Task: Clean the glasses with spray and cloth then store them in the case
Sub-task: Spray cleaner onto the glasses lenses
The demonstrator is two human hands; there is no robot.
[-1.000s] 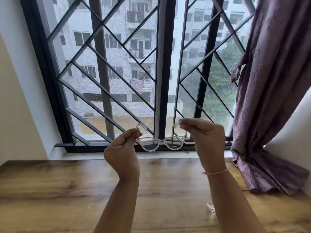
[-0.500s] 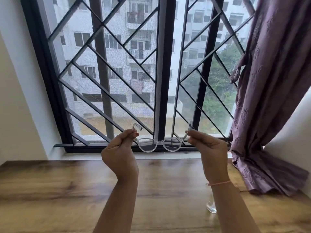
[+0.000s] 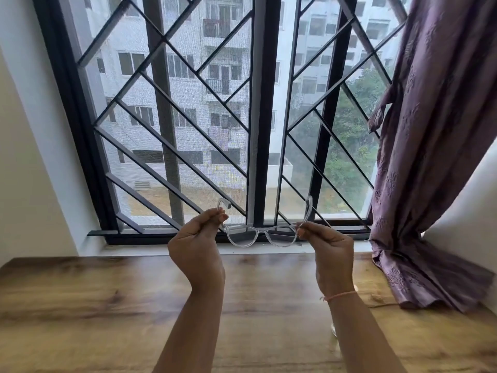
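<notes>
one pair of clear-framed glasses (image 3: 262,235) is held up in the air, lenses hanging low btwn the two hands, in front of the bottom of the window (image 3: 258,103) and above the far edge of the wooden table (image 3: 80,305). both temples are unfolded and rise past the fingers, curved tips topmost. left hand (image 3: 196,246) pinches the temple on its side close to the hinge w/ thumb and forefinger, other fingers curled in toward the palm. right hand (image 3: 332,254) pinches the other temple near its hinge the same way, fingers curled. both forearms come up from the bottom edge. thin pink thread band (image 3: 340,294) sits round the right wrist. a small clear object (image 3: 333,329) shows on the table just beside the right forearm, mostly hidden, can't tell what it is. behind the glasses: pale sill (image 3: 134,249), then the black window frame w/ diagonal grille bars (image 3: 172,146); apartment block and trees outside. purple curtain (image 3: 430,157) hangs at the right, its bottom bunched on the table's right end.
</notes>
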